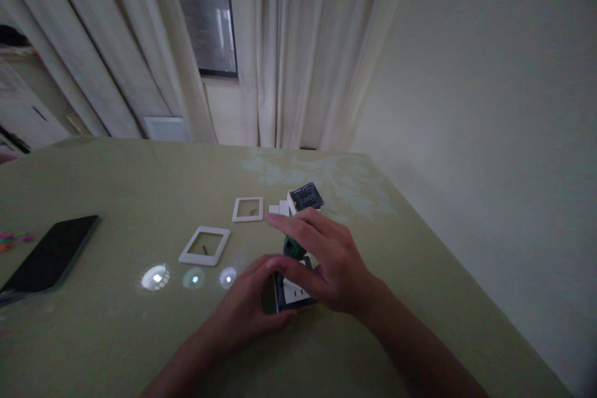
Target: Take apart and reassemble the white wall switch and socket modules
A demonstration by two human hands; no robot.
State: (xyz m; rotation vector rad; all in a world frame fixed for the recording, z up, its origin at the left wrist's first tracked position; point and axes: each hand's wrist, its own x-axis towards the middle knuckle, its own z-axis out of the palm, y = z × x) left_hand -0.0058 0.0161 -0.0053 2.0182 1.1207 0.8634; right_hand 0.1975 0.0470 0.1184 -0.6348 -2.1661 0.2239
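Observation:
My left hand [256,301] grips a wall socket [295,292] on the table from its left side, thumb at the near edge. White with slots on its face, the socket has a dark surround. Above it my right hand [326,261] is closed round a green and black screwdriver handle [293,249], which stands over the socket; the tip is hidden. Just beyond the right hand, a second socket [306,197] shows its dark back, beside small white pieces [280,208]. Two white cover frames, a near one [185,257] and a far one [248,219], lie to the left.
Small screws [204,250] lie inside the near frame, and more screws [252,212] inside the far one. A dark phone or tablet [51,252] rests at the left, with small coloured things [13,239] beyond it. A wall [504,137] runs along the table's right edge.

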